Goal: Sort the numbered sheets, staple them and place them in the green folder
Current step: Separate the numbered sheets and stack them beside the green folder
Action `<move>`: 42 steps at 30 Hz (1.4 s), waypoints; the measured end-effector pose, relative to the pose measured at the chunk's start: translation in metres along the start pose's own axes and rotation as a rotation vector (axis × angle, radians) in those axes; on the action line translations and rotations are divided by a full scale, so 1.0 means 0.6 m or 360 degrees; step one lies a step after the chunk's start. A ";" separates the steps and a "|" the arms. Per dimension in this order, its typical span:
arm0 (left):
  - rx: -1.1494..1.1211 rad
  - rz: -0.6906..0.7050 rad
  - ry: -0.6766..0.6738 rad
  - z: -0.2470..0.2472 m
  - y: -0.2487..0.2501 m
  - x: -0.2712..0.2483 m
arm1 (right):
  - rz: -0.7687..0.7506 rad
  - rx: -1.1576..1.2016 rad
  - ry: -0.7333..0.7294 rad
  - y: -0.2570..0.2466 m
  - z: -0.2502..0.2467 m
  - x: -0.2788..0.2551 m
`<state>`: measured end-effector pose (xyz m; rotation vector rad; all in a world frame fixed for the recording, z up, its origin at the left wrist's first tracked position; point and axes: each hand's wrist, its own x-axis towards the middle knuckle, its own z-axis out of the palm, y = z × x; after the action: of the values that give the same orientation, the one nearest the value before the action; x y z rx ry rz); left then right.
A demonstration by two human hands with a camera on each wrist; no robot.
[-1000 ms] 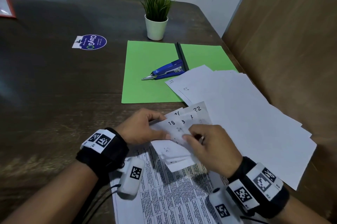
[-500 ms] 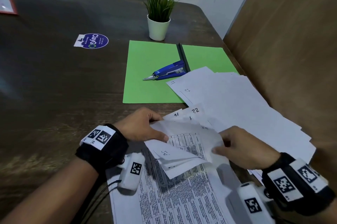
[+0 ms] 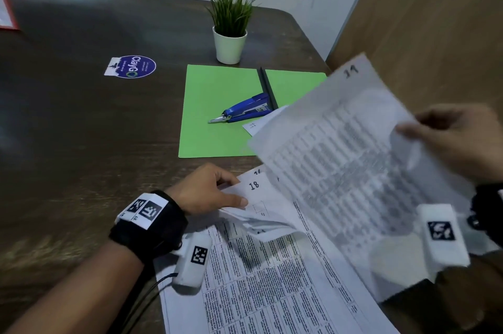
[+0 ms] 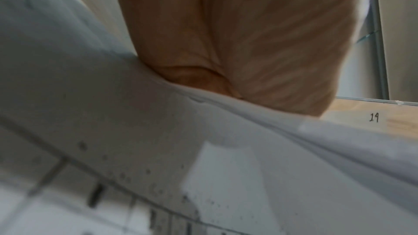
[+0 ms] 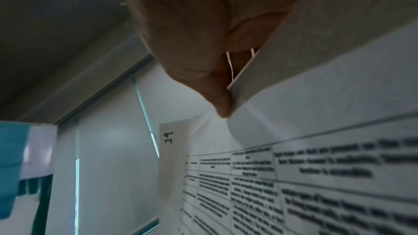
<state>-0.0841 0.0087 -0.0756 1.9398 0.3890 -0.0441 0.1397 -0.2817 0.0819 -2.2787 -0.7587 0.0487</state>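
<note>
Aloft, sheet 19 [image 3: 351, 159] between right fingers [image 3: 408, 131]

Left of the green folder [image 3: 217, 113] the dark surface [image 3: 81, 129] lies open, while stapler [image 3: 245, 110] and lifted sheet 19 [image 3: 353, 165] block the right.

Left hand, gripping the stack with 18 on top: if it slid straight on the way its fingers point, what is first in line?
Probably the lifted sheet marked 19, held up by the right hand just beyond the left hand; depth is unclear.
</note>
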 end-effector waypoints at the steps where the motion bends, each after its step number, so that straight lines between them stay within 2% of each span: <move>1: -0.0006 0.0001 -0.0002 0.000 0.000 0.000 | -0.0055 -0.0046 0.0057 -0.010 -0.022 0.016; 3: -0.0008 0.0002 -0.0004 0.002 0.000 -0.001 | -0.0100 -0.0115 0.0211 -0.024 -0.057 0.035; 6: -0.0026 0.0001 -0.0013 0.005 0.001 -0.002 | -0.0240 -0.0364 0.0439 0.025 -0.118 0.100; 8: -0.0030 -0.0011 -0.0007 0.006 0.002 -0.003 | -0.0345 -0.0514 0.0587 0.029 -0.127 0.113; 10: -0.0026 -0.0015 -0.0003 0.006 0.003 -0.003 | -0.0480 -0.0709 0.0515 -0.018 -0.092 0.080; 12: -0.0020 -0.0019 0.0007 0.006 0.002 -0.003 | -0.0599 -0.0763 0.0375 -0.070 -0.023 0.029; 14: -0.0024 -0.0027 0.0016 0.006 0.003 -0.004 | -0.0612 -0.0966 0.0249 -0.089 0.033 -0.004; 16: -0.0022 -0.0027 0.0020 0.006 0.002 -0.004 | -0.0588 -0.1165 0.0148 -0.073 0.087 -0.018; 20: -0.0006 -0.0032 0.0022 0.006 0.005 -0.005 | -0.0506 -0.1452 -0.0319 -0.011 0.190 -0.003; 22: 0.0006 -0.0032 0.0034 0.006 0.006 -0.006 | -0.0447 -0.1503 -0.0478 0.006 0.224 -0.002; 26: 0.0029 -0.0007 0.0039 0.007 0.009 -0.006 | -0.0286 -0.1401 -0.0578 0.012 0.248 -0.002; 30: 0.0008 -0.0009 0.0032 0.007 0.012 -0.005 | -0.0278 -0.1267 -0.0605 0.019 0.248 -0.012; 32: -0.0001 -0.0013 0.0030 0.007 0.011 -0.006 | -0.0354 -0.1056 -0.0456 0.019 0.242 -0.020; 34: 0.0005 -0.0009 0.0029 0.007 0.010 -0.006 | -0.0499 -0.0655 -0.0198 0.007 0.228 -0.038; 35: 0.0008 -0.0008 0.0033 0.007 0.009 -0.007 | -0.0541 -0.0391 -0.0158 -0.006 0.220 -0.052; 36: 0.0008 -0.0010 0.0039 0.008 0.010 -0.007 | -0.0542 -0.0120 -0.0235 -0.023 0.212 -0.069; 38: 0.0011 -0.0007 0.0051 0.009 0.009 -0.008 | -0.0468 0.0248 -0.0643 -0.052 0.204 -0.105; 40: 0.0019 0.0001 0.0055 0.009 0.009 -0.008 | -0.0499 0.0273 -0.0919 -0.056 0.212 -0.127; 42: 0.0007 -0.0011 0.0059 0.009 0.010 -0.009 | -0.0524 0.0225 -0.0994 -0.048 0.224 -0.135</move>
<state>-0.0868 0.0002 -0.0714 1.9460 0.4202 -0.0132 0.0247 -0.2241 -0.0130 -1.9775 -1.3906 0.6599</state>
